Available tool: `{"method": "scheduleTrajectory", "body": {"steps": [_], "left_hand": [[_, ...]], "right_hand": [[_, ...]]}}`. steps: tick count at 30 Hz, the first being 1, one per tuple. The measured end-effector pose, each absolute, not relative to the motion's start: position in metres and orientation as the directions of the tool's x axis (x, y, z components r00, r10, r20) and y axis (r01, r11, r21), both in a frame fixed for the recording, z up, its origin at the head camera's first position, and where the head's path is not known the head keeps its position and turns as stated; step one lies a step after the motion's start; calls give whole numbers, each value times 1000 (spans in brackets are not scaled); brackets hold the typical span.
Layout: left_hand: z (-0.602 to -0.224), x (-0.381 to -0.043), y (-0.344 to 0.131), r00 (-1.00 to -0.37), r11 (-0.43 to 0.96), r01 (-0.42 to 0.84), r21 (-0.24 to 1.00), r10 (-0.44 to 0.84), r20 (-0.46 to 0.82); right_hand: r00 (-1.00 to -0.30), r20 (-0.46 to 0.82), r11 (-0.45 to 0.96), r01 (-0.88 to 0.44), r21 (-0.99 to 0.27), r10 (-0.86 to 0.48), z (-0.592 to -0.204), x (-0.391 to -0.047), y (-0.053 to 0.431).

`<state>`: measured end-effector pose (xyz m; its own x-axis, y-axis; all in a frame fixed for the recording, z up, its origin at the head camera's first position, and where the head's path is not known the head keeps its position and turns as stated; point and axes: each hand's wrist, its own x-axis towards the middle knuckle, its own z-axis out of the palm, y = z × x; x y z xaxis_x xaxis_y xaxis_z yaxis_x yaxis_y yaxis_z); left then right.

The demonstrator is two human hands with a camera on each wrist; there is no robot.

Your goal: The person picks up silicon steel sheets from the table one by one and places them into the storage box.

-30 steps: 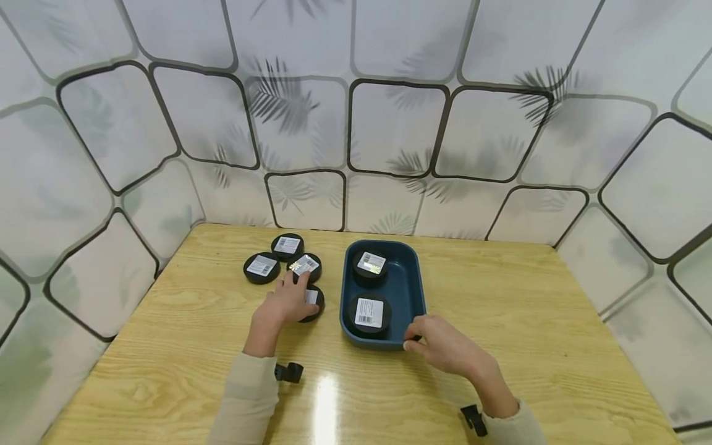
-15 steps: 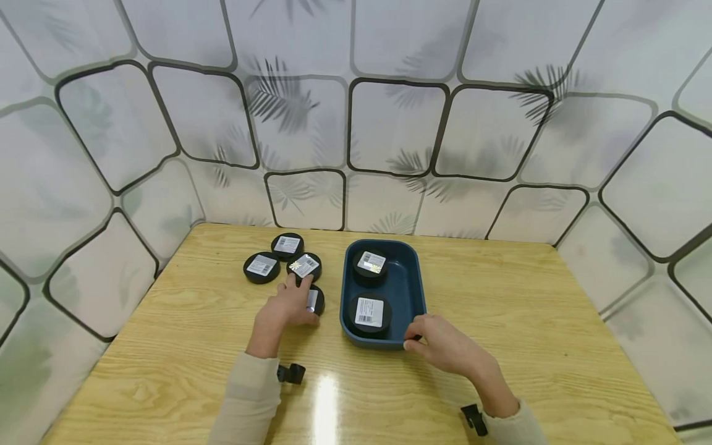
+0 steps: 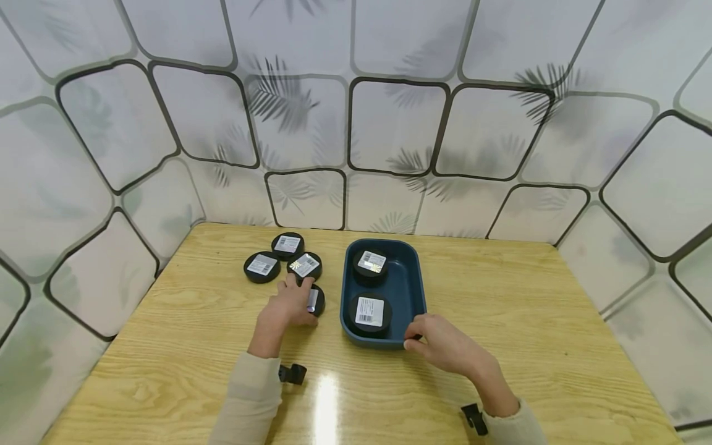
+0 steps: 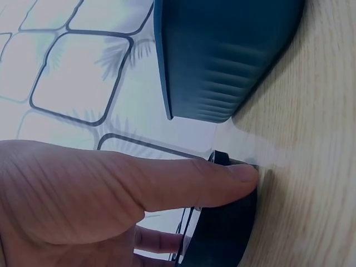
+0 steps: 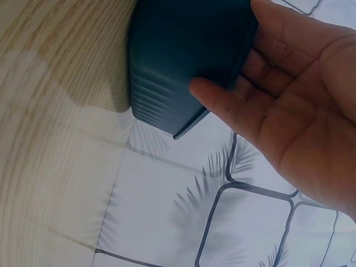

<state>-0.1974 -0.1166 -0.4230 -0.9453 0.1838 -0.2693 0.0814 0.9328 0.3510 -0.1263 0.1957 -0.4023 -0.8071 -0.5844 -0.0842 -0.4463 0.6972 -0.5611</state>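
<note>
In the head view my left hand (image 3: 285, 307) grips the nearest of several flat round black discs, a disc (image 3: 317, 301) with a white label, on the table left of the tray. Up close in the left wrist view, the thumb lies along the side wall of that disc (image 4: 225, 233), while other fingers reach its far side. My right hand (image 3: 445, 346) pinches the near right corner rim of a deep blue tray (image 3: 408, 281). From the right wrist, one finger lies against the outer wall of the tray (image 5: 167, 72).
Two labelled black discs stand inside the tray along its left side, one at the back (image 3: 369, 266) and one at the front (image 3: 369, 314). Beyond my left hand sit three more discs, including one (image 3: 262, 266) at the left. A patterned curtain (image 3: 311, 136) surrounds the wooden table (image 3: 512, 296).
My left thumb has shifted from the right of the disc to its near side, and the fingertips have drawn back slightly from the disc behind. My right hand and the tray stay put.
</note>
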Motion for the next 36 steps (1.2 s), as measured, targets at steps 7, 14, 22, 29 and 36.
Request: {"method": "scheduleTrajectory", "body": {"steps": [7,14,22,29,36], "left_hand": [[-424,-198,-117,-940,931,74,357,184,-286],[-427,-200,-118,-942,928,92,361,198,-271],[-427,-202,-121,-952,928,114,356,205,-229],[-423,-205,-124,-961,929,128,346,203,-190],[-418,-204,-130,-967,927,178,330,226,-114]], "right_hand": [[-808,-86,701,-447,-556,-583,-401,-126,195],[-805,-77,696,-455,-555,-588,-401,-126,196],[-806,-86,700,-449,-555,-586,-401,-126,195],[-803,-87,699,-454,-553,-590,-401,-127,196],[-803,-84,702,-457,-546,-589,-403,-127,196]]}}
